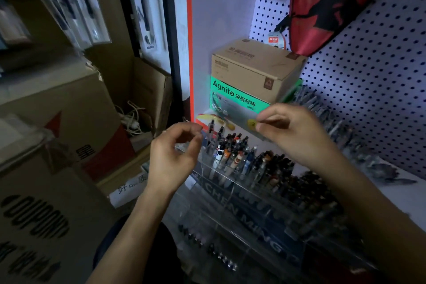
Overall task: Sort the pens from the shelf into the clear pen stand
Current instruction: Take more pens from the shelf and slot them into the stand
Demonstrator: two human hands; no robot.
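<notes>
A clear acrylic pen stand (232,193) with tiered compartments stands on the shelf below my hands. Several pens (232,152) stand upright in its back rows, and dark pens (306,189) fill the right side. My right hand (297,134) hovers above the stand and pinches a clear plastic pack (242,117) with a yellow spot on it. My left hand (173,152) is at the stand's left end with its fingers curled and thumb near the forefinger. Whether it holds anything is unclear.
A brown carton (255,64) sits on a green Agnite box (230,97) right behind the stand. Packed pens (341,131) lie along the pegboard (368,76) at the right. Large cardboard boxes (57,122) crowd the left. A red bag (334,2) hangs above.
</notes>
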